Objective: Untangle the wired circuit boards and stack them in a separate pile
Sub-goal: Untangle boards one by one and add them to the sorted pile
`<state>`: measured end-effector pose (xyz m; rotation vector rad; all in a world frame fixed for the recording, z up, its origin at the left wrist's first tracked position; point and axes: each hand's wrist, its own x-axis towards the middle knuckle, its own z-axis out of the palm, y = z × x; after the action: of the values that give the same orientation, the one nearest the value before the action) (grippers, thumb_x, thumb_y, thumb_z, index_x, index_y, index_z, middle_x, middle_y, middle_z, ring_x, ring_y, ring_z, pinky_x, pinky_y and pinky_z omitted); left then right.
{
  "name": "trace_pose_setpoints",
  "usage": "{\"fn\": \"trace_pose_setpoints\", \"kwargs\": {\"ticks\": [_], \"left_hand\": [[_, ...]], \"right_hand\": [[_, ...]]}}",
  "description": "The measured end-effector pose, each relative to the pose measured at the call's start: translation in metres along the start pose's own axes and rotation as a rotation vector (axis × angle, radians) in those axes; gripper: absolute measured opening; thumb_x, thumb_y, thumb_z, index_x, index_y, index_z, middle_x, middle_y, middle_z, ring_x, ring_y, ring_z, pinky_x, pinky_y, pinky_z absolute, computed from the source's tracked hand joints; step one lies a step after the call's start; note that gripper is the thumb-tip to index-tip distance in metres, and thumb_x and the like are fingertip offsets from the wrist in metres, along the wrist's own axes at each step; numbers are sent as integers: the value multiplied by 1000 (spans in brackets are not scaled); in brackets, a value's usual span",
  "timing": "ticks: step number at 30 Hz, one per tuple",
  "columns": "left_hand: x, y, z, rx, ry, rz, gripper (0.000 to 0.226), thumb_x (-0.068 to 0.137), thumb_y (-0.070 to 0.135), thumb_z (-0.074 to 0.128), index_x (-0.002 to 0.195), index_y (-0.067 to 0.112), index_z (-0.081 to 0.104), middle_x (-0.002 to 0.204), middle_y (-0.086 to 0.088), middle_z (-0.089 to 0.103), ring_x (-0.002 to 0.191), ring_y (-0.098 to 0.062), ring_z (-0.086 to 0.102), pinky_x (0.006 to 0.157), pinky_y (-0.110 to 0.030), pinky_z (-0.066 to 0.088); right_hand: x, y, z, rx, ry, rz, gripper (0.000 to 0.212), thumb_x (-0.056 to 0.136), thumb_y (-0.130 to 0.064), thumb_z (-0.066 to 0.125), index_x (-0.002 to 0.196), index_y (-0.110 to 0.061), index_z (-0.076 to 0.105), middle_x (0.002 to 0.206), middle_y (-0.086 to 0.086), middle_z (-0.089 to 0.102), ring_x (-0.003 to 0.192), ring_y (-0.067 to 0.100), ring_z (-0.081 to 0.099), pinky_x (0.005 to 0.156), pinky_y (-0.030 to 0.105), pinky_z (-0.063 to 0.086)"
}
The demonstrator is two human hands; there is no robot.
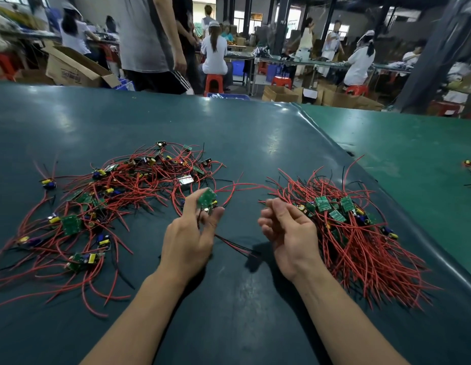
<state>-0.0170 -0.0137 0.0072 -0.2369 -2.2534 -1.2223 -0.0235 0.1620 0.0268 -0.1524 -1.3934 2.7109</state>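
The left hand (188,233) pinches one green circuit board (206,197) between thumb and fingers at centre; the right hand (287,227) hovers with fingers loosely curled, holding nothing. Roughly half looks sorted: the neat stack (342,222) lies at three o'clock, the tangled heap (118,196) at nine. Bare dark-green mat (229,299) lies between them, but the stack sits near the mat's right edge.

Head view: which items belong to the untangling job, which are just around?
Job: board pinched by left hand; tangled pile; sorted pile; right hand, holding nothing.
Around: green table, cardboard boxes, red stools.
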Motion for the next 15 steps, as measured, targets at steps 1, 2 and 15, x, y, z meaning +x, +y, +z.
{"fn": "trace_pose_setpoints", "kwargs": {"ticks": [1,2,15], "left_hand": [[0,1,-1,-5,1,36,33,98,46,46,125,27,48,68,8,64,64,-19,66,65,-38,49],[-1,2,-1,-1,-15,68,32,98,45,45,124,26,50,67,8,64,63,-18,64,64,-37,49],[-6,0,2,-92,-391,54,63,90,57,33,67,5,61,51,-10,48,49,-24,44,52,-45,41]], "right_hand": [[-1,1,0,-73,-15,-3,5,87,-8,66,86,-3,67,64,8,67,49,13,62,44,19,49],[-3,3,2,-139,-44,6,2,87,-4,66,88,-4,67,67,9,68,51,14,63,45,20,50],[-7,14,7,-347,-250,106,15,72,-21,76,80,-8,79,65,4,67,51,8,57,49,18,48]]}}
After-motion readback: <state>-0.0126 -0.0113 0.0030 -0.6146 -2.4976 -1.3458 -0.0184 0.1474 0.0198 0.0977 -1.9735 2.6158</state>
